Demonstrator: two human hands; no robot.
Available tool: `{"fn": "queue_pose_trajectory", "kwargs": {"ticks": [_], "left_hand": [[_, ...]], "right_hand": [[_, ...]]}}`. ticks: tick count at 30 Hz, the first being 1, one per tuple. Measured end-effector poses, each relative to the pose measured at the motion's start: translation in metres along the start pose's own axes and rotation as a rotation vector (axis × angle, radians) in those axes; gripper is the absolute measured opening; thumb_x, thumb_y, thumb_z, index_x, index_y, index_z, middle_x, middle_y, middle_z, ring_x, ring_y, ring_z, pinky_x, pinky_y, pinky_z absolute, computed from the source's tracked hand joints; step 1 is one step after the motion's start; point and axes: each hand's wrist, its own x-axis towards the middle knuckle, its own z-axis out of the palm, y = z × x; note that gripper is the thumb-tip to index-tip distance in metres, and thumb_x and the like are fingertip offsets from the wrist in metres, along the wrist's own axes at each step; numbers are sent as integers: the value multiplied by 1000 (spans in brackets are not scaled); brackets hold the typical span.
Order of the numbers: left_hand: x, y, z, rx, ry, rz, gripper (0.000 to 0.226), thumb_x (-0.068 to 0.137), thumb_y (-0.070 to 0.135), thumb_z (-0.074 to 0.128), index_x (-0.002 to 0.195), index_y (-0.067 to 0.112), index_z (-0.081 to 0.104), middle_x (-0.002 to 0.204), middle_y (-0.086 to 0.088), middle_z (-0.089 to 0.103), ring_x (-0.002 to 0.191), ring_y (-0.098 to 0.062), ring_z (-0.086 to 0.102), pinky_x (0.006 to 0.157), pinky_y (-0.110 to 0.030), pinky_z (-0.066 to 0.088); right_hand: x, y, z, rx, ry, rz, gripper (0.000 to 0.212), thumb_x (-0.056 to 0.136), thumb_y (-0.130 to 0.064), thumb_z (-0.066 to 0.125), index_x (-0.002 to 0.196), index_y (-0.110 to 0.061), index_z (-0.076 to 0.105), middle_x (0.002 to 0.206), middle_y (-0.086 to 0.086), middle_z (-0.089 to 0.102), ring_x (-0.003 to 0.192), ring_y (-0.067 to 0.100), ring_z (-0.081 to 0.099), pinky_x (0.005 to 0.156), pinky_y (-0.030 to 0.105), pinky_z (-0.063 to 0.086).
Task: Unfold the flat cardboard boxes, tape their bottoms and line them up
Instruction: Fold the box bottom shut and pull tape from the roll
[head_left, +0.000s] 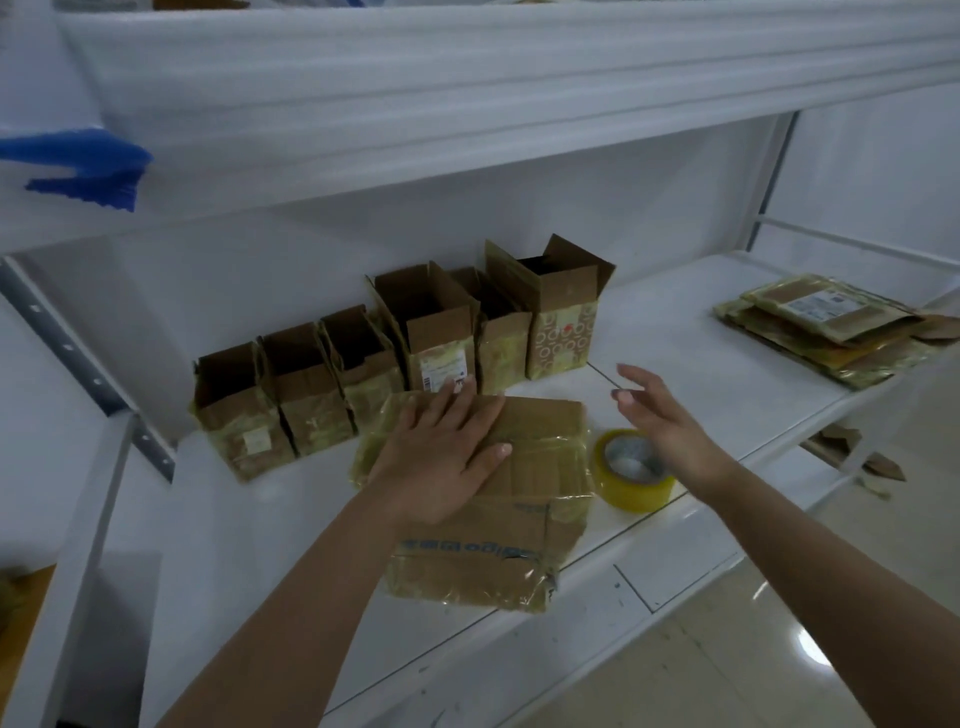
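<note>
Head view: six opened boxes (395, 353) lined up along shelf (701, 364) back edge, seventh box (498, 519) bottom-up near front edge under flat left grip (441, 452), right grip (660, 415) open over tape roll (631, 470), flat stack (826, 327) left at right end.

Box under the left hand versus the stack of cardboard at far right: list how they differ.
The box under the left hand is unfolded into a block, its taped side up; the stack is flattened sheets. The box lies near the shelf's front edge beside the tape roll; the stack sits far right, untouched. Both are brown cardboard with yellowish tape.
</note>
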Motion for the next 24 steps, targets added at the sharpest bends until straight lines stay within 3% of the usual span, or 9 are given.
{"fn": "queue_pose_trajectory", "kwargs": {"ticks": [3,5,7,9,11,15,18,20,24], "left_hand": [[0,0,1,4,12,2,83,76,75,-13,152,41,-10,160,7,-19,146,-12,-22,117,-41,-14],[0,1,1,5,7,-2,82,77,74,-11,152,41,-8,160,8,-18,146,-11,-22,116,-40,-15],[-2,3,-1,-12,4,-8,80,79,74,-8,153,42,-7,160,10,-18,146,-10,-22,115,-38,-16],[-2,3,-3,-36,3,-13,80,79,74,-6,153,43,-5,161,10,-17,146,-9,-21,114,-36,-17],[-2,3,-4,-63,3,-14,81,78,75,-4,153,44,-4,161,10,-16,146,-8,-20,113,-35,-16],[0,1,-4,-80,-2,-19,74,84,74,4,152,45,-2,162,9,-14,146,-7,-20,115,-36,-15],[0,1,-5,-142,26,-52,70,90,70,21,152,45,0,163,9,-8,147,-7,-13,117,-36,-10],[-1,3,-8,-279,39,-128,82,82,81,27,151,47,0,163,9,-1,149,-14,-3,118,-38,-1],[-6,7,-17,-578,72,-164,105,62,94,22,151,46,-3,159,17,19,148,-15,12,115,-34,9]], "right_hand": [[12,26,-15,-328,-119,143,54,93,-6,61,143,-9,42,139,10,48,126,21,47,97,24,37],[14,45,-16,-708,-245,244,60,91,-17,61,146,-15,37,140,7,46,135,26,41,107,30,33],[13,65,-15,-1098,-323,290,64,93,-28,55,151,-21,27,152,4,37,145,25,27,117,41,18],[11,82,-10,-1365,-295,214,58,95,-31,50,149,-26,30,153,1,37,147,22,21,119,47,8],[7,90,-4,-1485,-193,118,48,94,-32,48,142,-32,43,144,-4,50,142,21,31,119,43,8],[5,80,-14,-1452,-59,98,37,93,-39,47,129,-33,57,130,-9,61,125,14,52,108,30,25],[7,39,-33,-1127,24,118,28,93,-38,57,115,-22,62,120,3,63,118,25,56,96,31,37],[5,-2,-37,-832,65,34,24,90,-34,65,92,-10,64,94,11,64,98,33,61,80,35,43],[-17,-78,-16,-519,-57,-256,32,85,-26,73,69,-5,57,60,-3,48,57,11,49,57,29,37]]}}
